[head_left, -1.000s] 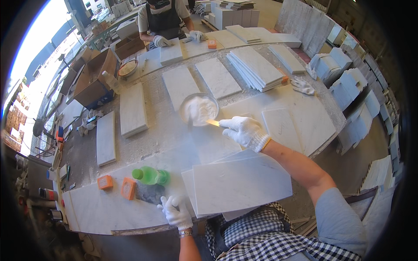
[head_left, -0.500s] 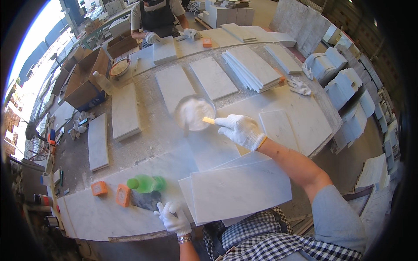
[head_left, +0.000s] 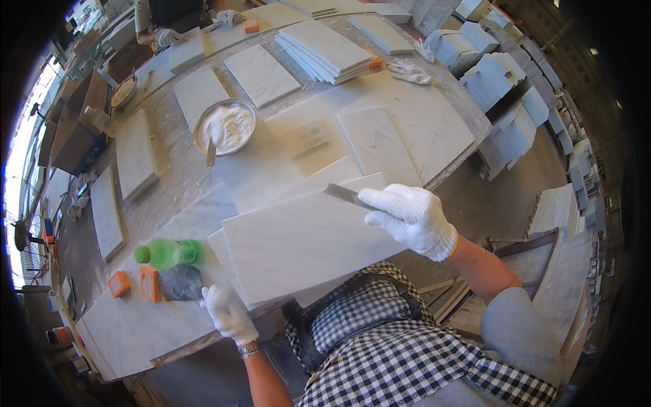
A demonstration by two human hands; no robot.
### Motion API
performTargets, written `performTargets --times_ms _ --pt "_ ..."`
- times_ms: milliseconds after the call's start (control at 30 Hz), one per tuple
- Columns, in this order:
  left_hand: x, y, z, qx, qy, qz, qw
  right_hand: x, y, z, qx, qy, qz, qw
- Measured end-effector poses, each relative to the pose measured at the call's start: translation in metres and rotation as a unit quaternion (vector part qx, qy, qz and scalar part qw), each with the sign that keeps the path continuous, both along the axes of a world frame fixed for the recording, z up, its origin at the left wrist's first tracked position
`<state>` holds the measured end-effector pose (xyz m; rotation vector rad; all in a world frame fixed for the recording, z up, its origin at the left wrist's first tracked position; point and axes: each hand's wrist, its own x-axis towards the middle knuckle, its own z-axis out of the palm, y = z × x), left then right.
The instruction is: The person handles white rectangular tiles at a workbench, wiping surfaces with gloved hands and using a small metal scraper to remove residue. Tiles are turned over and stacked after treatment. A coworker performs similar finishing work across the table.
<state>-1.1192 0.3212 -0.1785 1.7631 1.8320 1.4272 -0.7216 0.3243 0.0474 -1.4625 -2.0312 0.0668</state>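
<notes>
My right hand [head_left: 412, 220], in a white knit glove, is closed round a putty knife [head_left: 344, 195]. Its grey blade is over the upper right part of the top marble tile [head_left: 305, 237] in a fanned stack in front of me. I cannot tell whether the blade touches it. My left hand [head_left: 229, 313], gloved too, is by the table edge, just left of the stack's near corner, fingers partly bent and apart, nothing visible in them. Farther off stands a metal bowl [head_left: 197, 139] of white paste [head_left: 229, 127], with another flat blade [head_left: 211, 152] leaning in it.
A green bottle [head_left: 169, 254] lies at left beside a dark grey pad [head_left: 180, 282] and orange blocks [head_left: 149, 283]. More marble tiles [head_left: 325, 51] are stacked across the table. An empty glove [head_left: 408, 71] lies at the far right. A co-worker's gloved hands [head_left: 168, 36] are at the far side.
My right hand has drawn back from the bowl to above the tile stack with the putty knife. The view has shifted, so the table appears farther up and left.
</notes>
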Motion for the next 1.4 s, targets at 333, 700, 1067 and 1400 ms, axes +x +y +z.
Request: performTargets --times_ms 333,700,1067,1400 --pt "0.025 -0.044 0.08 -0.031 -0.165 0.017 0.986 -0.002 -0.088 -0.024 -0.018 -0.113 -0.029 0.993" --pt "0.075 -0.054 0.153 -0.117 -0.142 -0.167 0.969 -0.009 -0.101 -0.032 -0.058 -0.025 -0.039 0.997" --pt "0.13 -0.03 0.181 -0.152 0.046 -0.283 0.946 -0.014 -0.097 -0.038 -0.064 -0.054 -0.046 0.995" --pt "0.142 -0.022 0.186 -0.179 0.128 -0.278 0.935 -0.02 -0.097 -0.033 -0.076 -0.045 -0.048 0.995"
